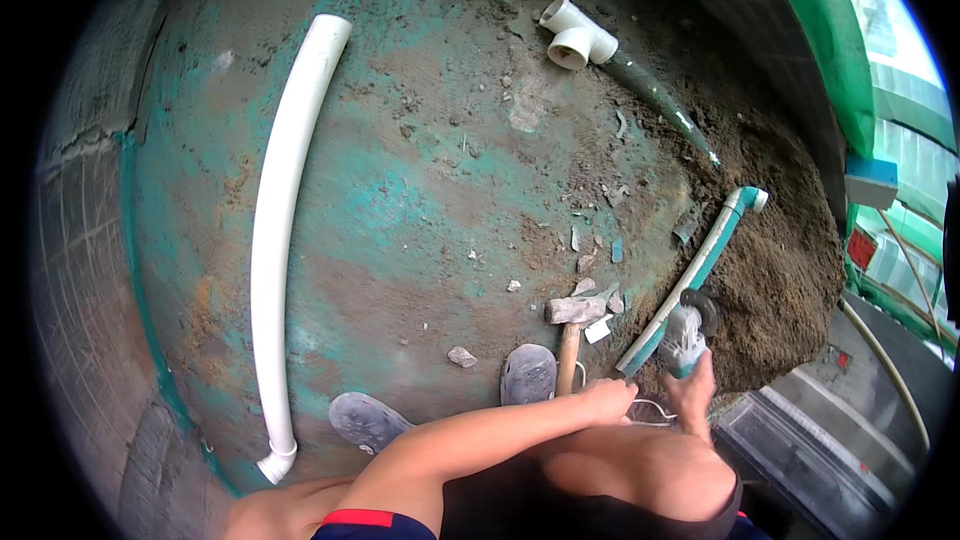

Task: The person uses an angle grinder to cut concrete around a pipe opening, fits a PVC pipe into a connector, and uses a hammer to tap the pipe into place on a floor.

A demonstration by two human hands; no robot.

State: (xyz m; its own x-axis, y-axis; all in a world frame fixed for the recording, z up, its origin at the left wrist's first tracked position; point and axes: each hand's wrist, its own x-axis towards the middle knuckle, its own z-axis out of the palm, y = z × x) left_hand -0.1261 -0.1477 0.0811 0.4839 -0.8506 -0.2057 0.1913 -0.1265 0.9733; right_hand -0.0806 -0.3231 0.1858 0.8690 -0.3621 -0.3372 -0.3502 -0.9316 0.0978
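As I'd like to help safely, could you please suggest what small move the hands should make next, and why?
Perhaps steady the teal-and-white plastic pipe with the left hand, clear of the dark round disc: the right hand holds that disc's grey power tool close beside the pipe, which the left hand isn't touching.

The long pipe (272, 240) at left is smooth white plastic with a soft sheen; the far tee fitting (595, 40) is white plastic, smudged with dirt. At right, the green-and-white pipe (704, 262) looks like scuffed plastic against rough, crumbly sand (785, 270). The power tool (683, 342) looks matt and dusty. The near hammer handle (568, 355) is wood, the floor (400, 260) matt and gritty
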